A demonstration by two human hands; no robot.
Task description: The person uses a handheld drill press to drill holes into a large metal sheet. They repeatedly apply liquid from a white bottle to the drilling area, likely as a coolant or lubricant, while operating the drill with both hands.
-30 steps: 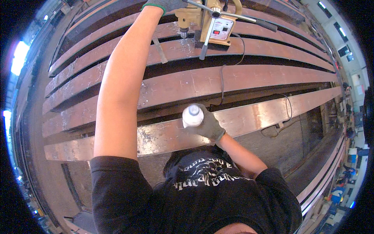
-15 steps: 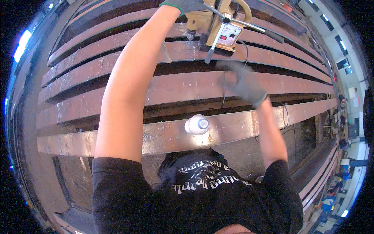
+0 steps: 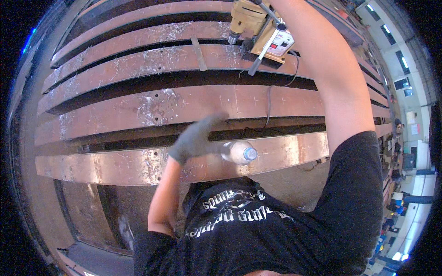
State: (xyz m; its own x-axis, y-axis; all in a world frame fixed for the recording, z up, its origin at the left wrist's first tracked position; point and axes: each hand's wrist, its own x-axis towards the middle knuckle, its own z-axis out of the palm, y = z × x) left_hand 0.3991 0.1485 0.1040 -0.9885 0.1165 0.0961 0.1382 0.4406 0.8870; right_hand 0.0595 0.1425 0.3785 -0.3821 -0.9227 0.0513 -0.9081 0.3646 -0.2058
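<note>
My left hand, in a grey glove, is over the nearest steel beam. Its fingers are stretched out and apart, slightly blurred, with the thumb side close beside a pale bottle with a blue cap. Whether it touches the bottle I cannot tell. A tan magnetic drill press stands on the beams farther off, its chuck pointing down and its lever handle angled toward me. My right arm stretches up past the drill press's right side; its hand is cut off by the top edge.
Several brown steel beams lie crosswise with dark gaps between them. Metal shavings and drilled holes show on their left part. A flat metal strip bridges two beams. The drill's cable hangs across a beam and into a gap.
My left hand has come down from the drill press to beside the bottle. My right hand has gone from above the middle beams up past the top edge. The bottle now looks more tilted.
</note>
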